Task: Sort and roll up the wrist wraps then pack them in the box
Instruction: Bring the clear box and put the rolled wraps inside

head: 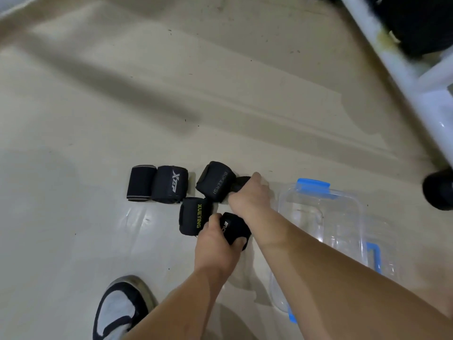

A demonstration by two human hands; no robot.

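Left hand (215,244) curling round a black rolled wrap (236,227) just left of the clear box (360,212), right hand (250,195) gripping a second dark roll (241,183) near the box's far corner, BOKEERSI roll (214,181), XUEYING roll (193,215), XTEP roll (169,184) and grey-edged roll (141,182) lying further left of the box.

six black wrist wraps, all rolled up. the grey-edged roll (141,182) and the xtep roll (169,184) lie side by side, touching, at the left. the bokeersi roll (215,181) sits tilted, with the xueying roll (193,215) just below it. my left hand (215,244) grips a fifth roll (235,228). my right hand (250,195) grips a sixth roll (241,182), mostly hidden. the clear box (343,217) with blue clips stands just to their right.
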